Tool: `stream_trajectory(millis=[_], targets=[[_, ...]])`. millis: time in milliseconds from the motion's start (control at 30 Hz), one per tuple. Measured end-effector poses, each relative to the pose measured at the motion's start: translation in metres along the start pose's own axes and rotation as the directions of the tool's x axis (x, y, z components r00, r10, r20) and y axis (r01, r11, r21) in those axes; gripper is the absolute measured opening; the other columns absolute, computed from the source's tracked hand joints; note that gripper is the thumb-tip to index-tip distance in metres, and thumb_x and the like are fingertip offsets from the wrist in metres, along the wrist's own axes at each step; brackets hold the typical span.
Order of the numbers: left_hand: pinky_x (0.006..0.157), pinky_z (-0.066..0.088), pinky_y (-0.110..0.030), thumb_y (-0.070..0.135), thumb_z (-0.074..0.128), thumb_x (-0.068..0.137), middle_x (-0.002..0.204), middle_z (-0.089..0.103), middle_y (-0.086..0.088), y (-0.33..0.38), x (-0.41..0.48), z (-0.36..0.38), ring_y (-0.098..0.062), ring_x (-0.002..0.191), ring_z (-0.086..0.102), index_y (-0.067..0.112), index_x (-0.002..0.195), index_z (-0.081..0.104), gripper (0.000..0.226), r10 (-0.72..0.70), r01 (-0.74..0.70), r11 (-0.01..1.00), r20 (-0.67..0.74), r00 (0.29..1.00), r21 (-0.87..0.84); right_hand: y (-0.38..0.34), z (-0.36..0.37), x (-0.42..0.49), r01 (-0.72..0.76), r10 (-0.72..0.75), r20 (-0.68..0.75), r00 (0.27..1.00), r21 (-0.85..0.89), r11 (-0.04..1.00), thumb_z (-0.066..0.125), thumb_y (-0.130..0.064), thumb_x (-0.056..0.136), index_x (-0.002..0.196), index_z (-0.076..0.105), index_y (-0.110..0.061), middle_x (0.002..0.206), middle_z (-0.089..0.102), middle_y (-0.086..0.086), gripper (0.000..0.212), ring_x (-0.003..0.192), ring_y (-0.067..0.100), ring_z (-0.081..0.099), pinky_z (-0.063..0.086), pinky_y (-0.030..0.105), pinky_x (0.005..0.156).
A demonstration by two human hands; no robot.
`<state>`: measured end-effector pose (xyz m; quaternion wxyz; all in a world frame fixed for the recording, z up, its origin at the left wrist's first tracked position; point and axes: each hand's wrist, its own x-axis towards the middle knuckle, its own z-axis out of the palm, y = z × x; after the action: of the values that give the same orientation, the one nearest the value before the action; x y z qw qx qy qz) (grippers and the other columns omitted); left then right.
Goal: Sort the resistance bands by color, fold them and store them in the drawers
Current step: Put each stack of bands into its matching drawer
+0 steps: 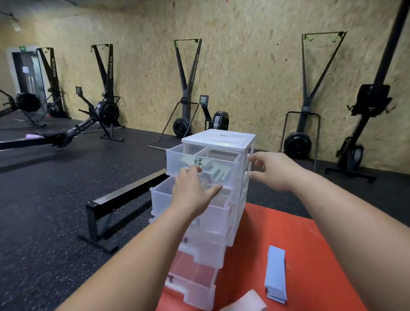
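A clear plastic drawer unit (pixel 220 137) stands on a red mat (pixel 312 254). Its top drawer (pixel 175 158) is pulled out and holds a folded green band (pixel 218 173); a paper label sits on its front. My left hand (pixel 193 190) rests flat against that drawer's front, fingers spread. My right hand (pixel 274 170) hovers at the unit's right side near the top, fingers apart, holding nothing. The lower drawers also stick out. A folded stack of blue bands (pixel 276 275) lies on the mat, and a folded pink band (pixel 242 307) lies at the bottom edge.
Black rubber gym floor surrounds the mat. A black metal rail with feet (pixel 108 202) lies just left of the drawers. Rowing and ski machines (pixel 185 88) line the wood-chip wall behind.
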<state>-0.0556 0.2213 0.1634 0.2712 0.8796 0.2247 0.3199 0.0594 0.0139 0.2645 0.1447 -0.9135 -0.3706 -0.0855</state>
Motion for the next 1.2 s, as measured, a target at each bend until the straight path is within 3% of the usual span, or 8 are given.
stream_trajectory(millis=[133,333,467,600,767,1033,1200], targets=[[0.107,0.048,-0.048,0.066,0.076,0.083,0.133,0.054,-0.001,0.014,-0.041,0.015,-0.024,0.130,0.051,0.024,0.134,0.056,0.069,0.126,-0.127,0.992,-0.029,0.992,-0.027,0.023,0.018,-0.045,-0.051,0.052,0.081,0.995,-0.007,0.999,0.070,-0.049,0.093,0.143,0.058,-0.028,0.130,0.067,-0.001,0.055,0.118,0.022,0.063,0.049,0.035,0.100],[0.095,0.048,-0.040,0.056,0.072,0.084,0.111,0.059,0.004,0.027,-0.099,0.050,-0.022,0.109,0.056,0.024,0.115,0.067,0.045,0.333,-0.338,0.940,-0.085,0.939,-0.048,0.064,0.058,-0.102,-0.147,0.143,0.208,0.968,0.002,0.989,0.072,-0.051,0.092,0.144,0.057,-0.030,0.137,0.065,0.000,0.058,0.120,0.023,0.062,0.047,0.032,0.100],[0.089,0.051,-0.037,0.040,0.079,0.088,0.106,0.057,0.009,0.031,-0.128,0.083,-0.016,0.099,0.059,0.024,0.110,0.065,0.030,0.402,-0.396,0.904,0.008,0.916,-0.160,0.096,0.092,-0.128,-0.223,0.216,0.280,0.936,-0.007,0.975,0.072,-0.049,0.093,0.146,0.054,-0.030,0.141,0.063,0.002,0.059,0.124,0.023,0.061,0.044,0.030,0.102],[0.095,0.053,-0.037,0.041,0.078,0.089,0.116,0.059,0.008,0.027,-0.141,0.125,-0.013,0.104,0.061,0.025,0.128,0.064,0.044,0.363,-0.333,0.929,0.225,0.904,-0.161,0.127,0.126,-0.139,-0.283,0.275,0.344,0.898,-0.027,0.959,0.072,-0.045,0.094,0.149,0.052,-0.025,0.143,0.062,0.005,0.062,0.129,0.025,0.059,0.045,0.030,0.104],[0.103,0.050,-0.035,0.047,0.076,0.090,0.132,0.059,0.003,0.016,-0.138,0.176,-0.018,0.120,0.061,0.023,0.145,0.056,0.063,0.183,-0.166,0.983,0.479,0.859,-0.078,0.161,0.169,-0.130,-0.326,0.310,0.378,0.872,-0.022,0.945,0.072,-0.048,0.091,0.150,0.049,-0.027,0.148,0.058,0.005,0.066,0.136,0.026,0.054,0.044,0.034,0.109],[0.106,0.045,-0.031,0.049,0.070,0.096,0.146,0.061,-0.004,-0.006,-0.103,0.241,-0.023,0.132,0.058,0.018,0.152,0.051,0.067,-0.019,0.022,1.000,0.659,0.752,0.004,0.204,0.235,-0.085,-0.361,0.338,0.385,0.859,-0.013,0.932,0.060,-0.044,0.101,0.154,0.042,-0.020,0.150,0.050,0.014,0.061,0.138,0.033,0.050,0.040,0.039,0.114],[0.108,0.046,-0.031,0.051,0.065,0.099,0.144,0.063,-0.003,-0.017,-0.085,0.279,-0.023,0.131,0.060,0.016,0.150,0.053,0.063,-0.096,0.137,0.991,0.681,0.726,-0.006,0.215,0.271,-0.062,-0.401,0.339,0.407,0.848,0.076,0.913,0.056,-0.040,0.103,0.163,0.025,-0.012,0.164,0.031,0.013,0.073,0.149,0.031,0.038,0.032,0.038,0.121]])
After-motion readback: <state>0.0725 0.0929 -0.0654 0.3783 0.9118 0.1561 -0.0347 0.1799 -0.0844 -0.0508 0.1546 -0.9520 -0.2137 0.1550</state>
